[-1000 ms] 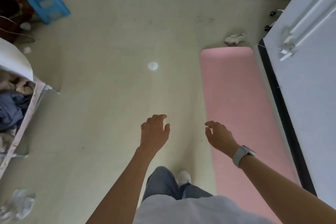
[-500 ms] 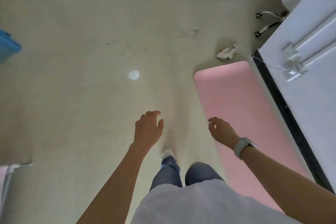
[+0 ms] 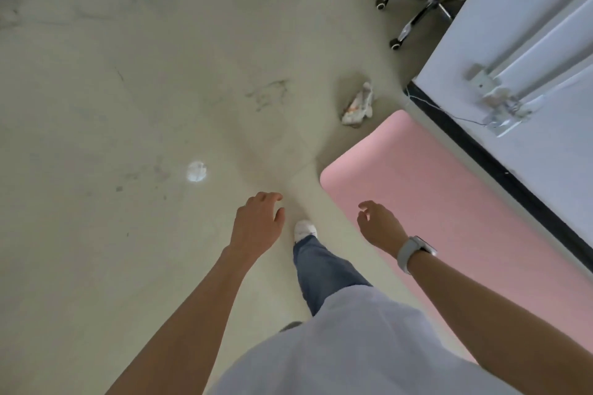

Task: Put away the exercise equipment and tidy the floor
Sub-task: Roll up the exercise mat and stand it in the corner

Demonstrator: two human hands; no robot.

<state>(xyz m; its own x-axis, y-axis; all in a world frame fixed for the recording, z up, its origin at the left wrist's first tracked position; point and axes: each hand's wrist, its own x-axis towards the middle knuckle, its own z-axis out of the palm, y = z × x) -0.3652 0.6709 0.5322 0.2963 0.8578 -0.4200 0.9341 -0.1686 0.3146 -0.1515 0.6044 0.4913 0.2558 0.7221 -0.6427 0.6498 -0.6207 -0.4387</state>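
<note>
1. Pale grey-beige floor (image 3: pixel 96 106) fills the head view, scuffed in places; a small bright round spot (image 3: pixel 196 171) lies on it left of centre, possibly a patch of light rather than an object.
2. Pink exercise mat (image 3: pixel 449 202) lies flat and unrolled on the floor at right, its long edge running beside the black skirting of a white wall (image 3: pixel 545 144). Its rounded near corner points toward frame centre.
3. Crumpled wad of paper (image 3: pixel 357 104) sits on the floor just beyond the mat's far end, not touching it.
4. Chrome wheeled chair base (image 3: pixel 414 14) stands further back, near the wall.
5. Left hand (image 3: pixel 256 228): held out over bare floor, fingers loosely curled, grip released, holding nothing.
6. Right hand (image 3: pixel 380 228): held out above the mat's left edge, fingers relaxed, grip released, holding nothing; a white watch (image 3: pixel 409 250) is on the wrist.
7. One white shoe (image 3: pixel 305 230) is planted on the floor between the hands.
</note>
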